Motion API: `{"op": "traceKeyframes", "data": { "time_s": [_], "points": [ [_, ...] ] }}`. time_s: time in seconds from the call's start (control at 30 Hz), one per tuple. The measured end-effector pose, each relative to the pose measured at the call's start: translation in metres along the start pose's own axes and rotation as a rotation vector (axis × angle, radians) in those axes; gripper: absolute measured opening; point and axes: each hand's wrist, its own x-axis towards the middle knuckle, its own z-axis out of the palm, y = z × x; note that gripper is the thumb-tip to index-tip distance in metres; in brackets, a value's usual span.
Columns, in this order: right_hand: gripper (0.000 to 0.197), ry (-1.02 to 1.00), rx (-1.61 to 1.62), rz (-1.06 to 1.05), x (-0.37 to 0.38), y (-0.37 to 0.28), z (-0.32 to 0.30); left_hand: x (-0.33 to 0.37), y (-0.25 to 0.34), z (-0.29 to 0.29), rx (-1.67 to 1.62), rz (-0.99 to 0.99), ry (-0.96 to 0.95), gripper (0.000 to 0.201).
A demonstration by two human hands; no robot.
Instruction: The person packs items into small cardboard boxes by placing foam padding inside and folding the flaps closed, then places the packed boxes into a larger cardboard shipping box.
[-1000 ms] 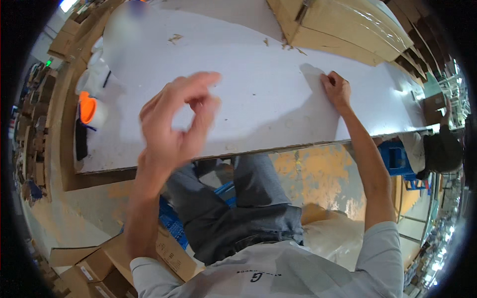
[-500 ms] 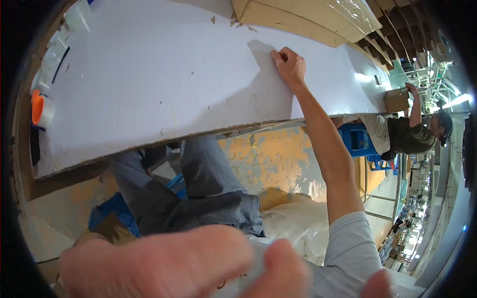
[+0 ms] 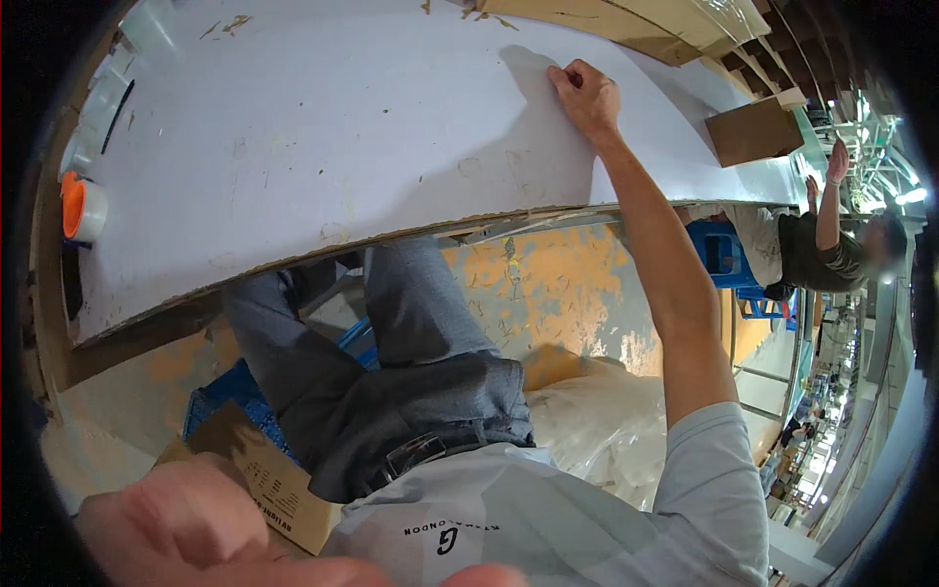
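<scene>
**Right hand pinches the far sheet edge, left hand blurred up close**

Far out on the white table (image 3: 293,176), the right hand (image 3: 587,96) rests with its fingers curled down on the edge of a thin white sheet (image 3: 665,161) lying flat on the top; the fingertips seem to nip that edge, though how firmly cannot be told. To the left of the hand the tabletop runs bare and wide up to the near edge, which bows across the view. Behind the hand a stack of cardboard panels (image 3: 626,24) crowds the far edge, and a brown box (image 3: 753,129) stands to its right.

The left hand (image 3: 186,528) fills the lower left corner, blurred and close to the camera; whether it holds anything cannot be told. Half a second ago it spread across the whole lower edge; a second ago it was raised over the table, fingers bent. The right hand has stayed on the sheet throughout.

One orange-rimmed tape roll (image 3: 80,207) sits at the left edge. One other person (image 3: 812,249) stands to the right, arm raised.
</scene>
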Motion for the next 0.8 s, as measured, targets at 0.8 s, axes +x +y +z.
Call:
{"op": "traceKeyframes", "data": {
  "time_s": [0.8],
  "points": [
    [0.036,-0.004,-0.045,-0.029,0.0,0.003,-0.007,-0.034,0.028,-0.018,0.098,-0.261,0.022,0.014]
  ]
}}
